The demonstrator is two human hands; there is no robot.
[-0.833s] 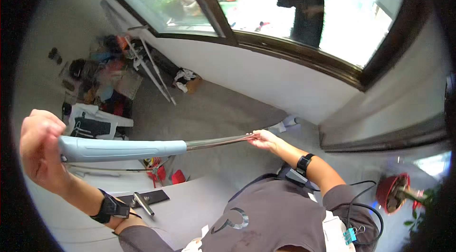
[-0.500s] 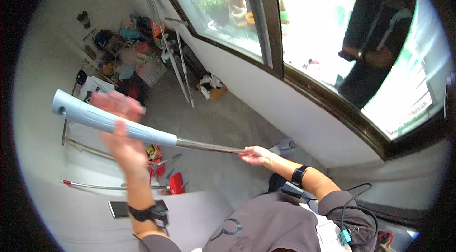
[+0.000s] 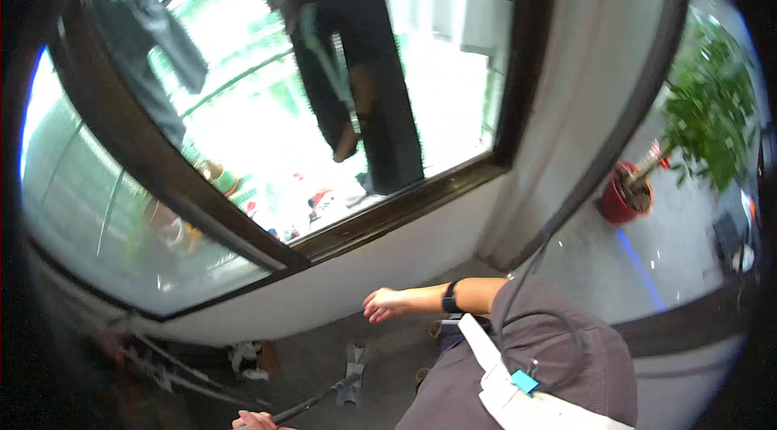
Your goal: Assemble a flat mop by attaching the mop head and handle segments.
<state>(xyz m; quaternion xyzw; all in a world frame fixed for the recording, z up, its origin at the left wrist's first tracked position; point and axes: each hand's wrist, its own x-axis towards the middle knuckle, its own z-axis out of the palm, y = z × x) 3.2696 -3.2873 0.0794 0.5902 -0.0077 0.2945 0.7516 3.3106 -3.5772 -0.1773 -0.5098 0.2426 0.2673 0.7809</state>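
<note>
At the bottom edge, my left hand (image 3: 255,420) is closed around a long pole (image 3: 303,407), and the frame cuts the hand off in part. The pole slants up to the right, towards a grey, flared piece (image 3: 350,377) on the floor; whether the two are joined I cannot tell. My right hand (image 3: 384,305) is held out in front of the low wall below the window. Its fingers hang loosely downward and nothing shows in them. A black strap (image 3: 450,297) circles the right forearm.
A dark-framed window (image 3: 388,215) rises ahead, with dark trousers (image 3: 356,65) hanging beyond it. To the right stands a leafy plant in a red pot (image 3: 625,197). White and brown items (image 3: 249,360) lie by the wall at lower left. A black cable (image 3: 579,341) loops over my clothing.
The view has swung right. My right hand has let go of the pole. My left hand, earlier blurred beside the light blue grip, now holds the pole low in view.
</note>
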